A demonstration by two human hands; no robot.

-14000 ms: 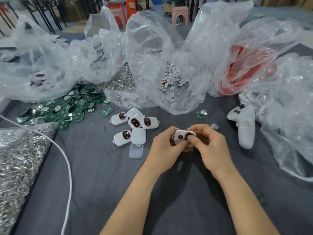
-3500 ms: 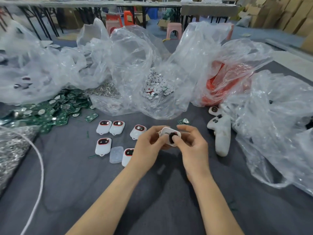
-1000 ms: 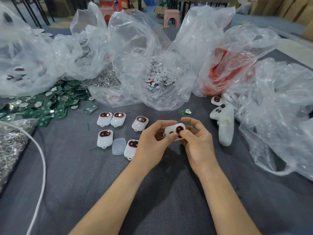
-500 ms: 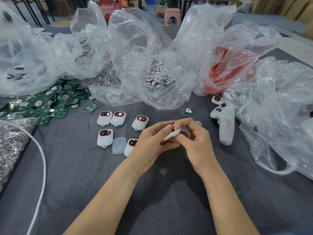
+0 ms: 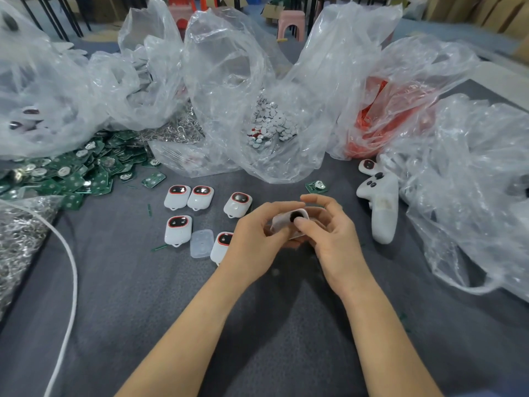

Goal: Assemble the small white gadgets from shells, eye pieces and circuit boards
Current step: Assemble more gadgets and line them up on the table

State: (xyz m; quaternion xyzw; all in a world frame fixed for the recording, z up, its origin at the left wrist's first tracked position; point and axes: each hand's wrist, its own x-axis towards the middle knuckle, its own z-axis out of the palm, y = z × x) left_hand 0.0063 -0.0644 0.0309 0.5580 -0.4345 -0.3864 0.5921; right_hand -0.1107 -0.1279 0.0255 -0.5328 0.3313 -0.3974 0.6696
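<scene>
White shell (image 5: 282, 223) is held above the grey cloth (image 5: 143, 282), pinched between both hands; its long axis runs roughly across, from the left hand (image 5: 254, 236), curled round one end, to the right hand (image 5: 332, 236), whose thumb rests at the dark eye piece (image 5: 294, 216); seating it looks like the right thumb's job; finished gadgets (image 5: 189, 197) lie just left; a loose circuit board (image 5: 316, 186) waits just beyond.

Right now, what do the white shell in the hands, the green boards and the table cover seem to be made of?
Shell: probably moulded plastic, smooth matte white with rounded edges.
Green boards: likely circuit-board laminate, glossy green with silvery round parts.
Table cover: seemingly felt or cloth, dull grey, no shine.
</scene>
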